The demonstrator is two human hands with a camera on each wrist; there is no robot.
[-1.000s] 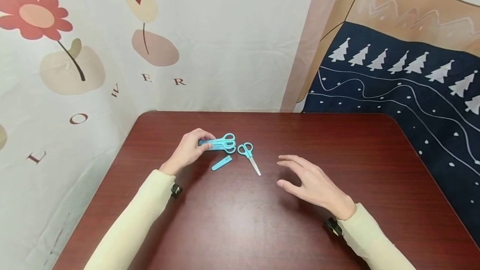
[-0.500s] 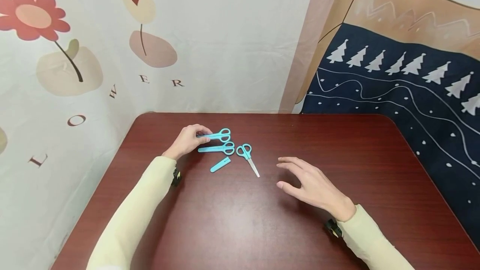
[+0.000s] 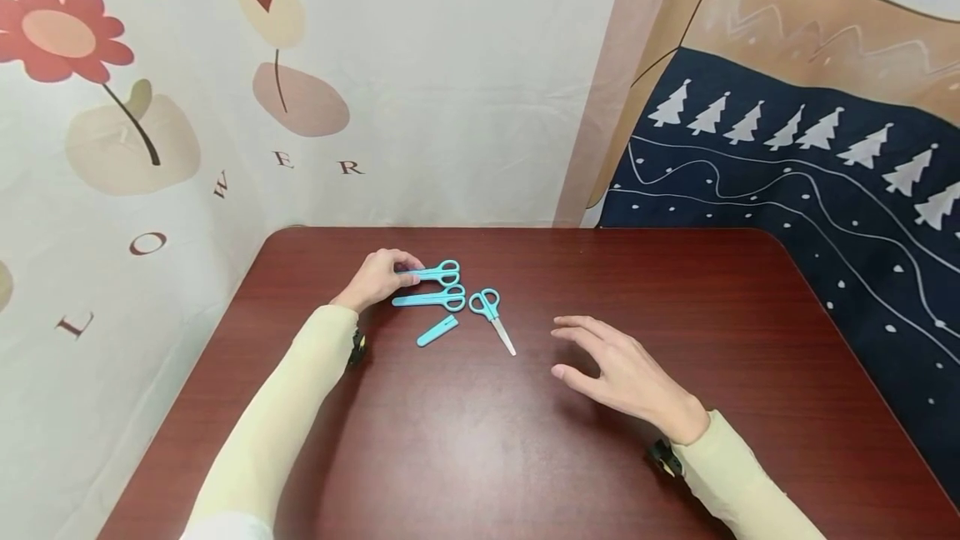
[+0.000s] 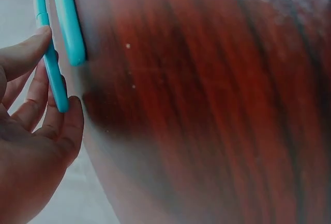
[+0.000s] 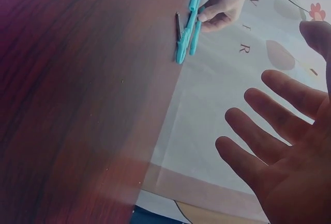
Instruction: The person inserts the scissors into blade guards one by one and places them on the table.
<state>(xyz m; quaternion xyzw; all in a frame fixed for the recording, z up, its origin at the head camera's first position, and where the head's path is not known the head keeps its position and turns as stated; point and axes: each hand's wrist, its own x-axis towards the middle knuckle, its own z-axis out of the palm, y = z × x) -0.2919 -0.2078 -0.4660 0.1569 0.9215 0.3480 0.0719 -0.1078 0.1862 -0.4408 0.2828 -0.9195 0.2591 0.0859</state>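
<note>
My left hand [image 3: 381, 277] pinches a pair of turquoise scissors [image 3: 442, 272] by its sheathed blade, thumb on one side and fingers on the other in the left wrist view. Just in front lies a second pair of sheathed scissors [image 3: 429, 299], parallel to it. To the right, a third pair of scissors [image 3: 492, 319] lies with its metal blade bare, tip toward the front right. A loose turquoise blade cover [image 3: 437, 331] rests in front of the sheathed pair. My right hand [image 3: 626, 369] hovers to the right of the bare scissors, fingers spread and holding nothing.
The dark red wooden table [image 3: 480, 440] runs back to a pale flower-printed curtain [image 3: 450, 82]. A navy cloth with white trees [image 3: 780, 165] hangs along the right side.
The left hand has moved its scissors toward the back, apart from the second sheathed pair they overlapped. The right hand stays about where it was.
</note>
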